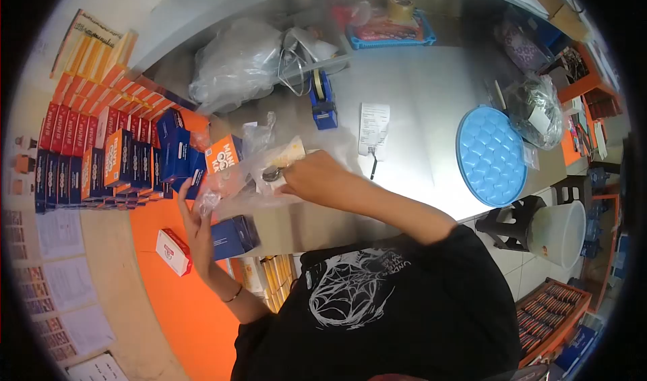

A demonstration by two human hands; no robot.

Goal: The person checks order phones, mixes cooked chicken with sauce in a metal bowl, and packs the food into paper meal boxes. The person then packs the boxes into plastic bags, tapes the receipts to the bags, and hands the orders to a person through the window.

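Observation:
A translucent plastic bag point(253, 195) lies stretched between my hands over the metal counter. At its left end my left hand point(195, 222) holds the bunched plastic edge, index finger raised beside a blue box point(195, 179). My right hand point(313, 179) has curled fingers on a cream printed packet point(286, 154) at the bag's upper side; a small dark item point(271, 174) shows by the fingertips. An orange-and-white box point(224, 153) stands behind the bag. Below it is a dark blue box point(234, 237). A red-and-white box point(174, 251) lies on the orange surface.
Stacked red and blue boxes point(101, 148) line the left side. A blue tape dispenser point(323, 101), a receipt point(373, 128) and a pen point(373, 166) sit on the counter. Farther right are a blue quilted round pad point(492, 155) and a black stool point(509, 222).

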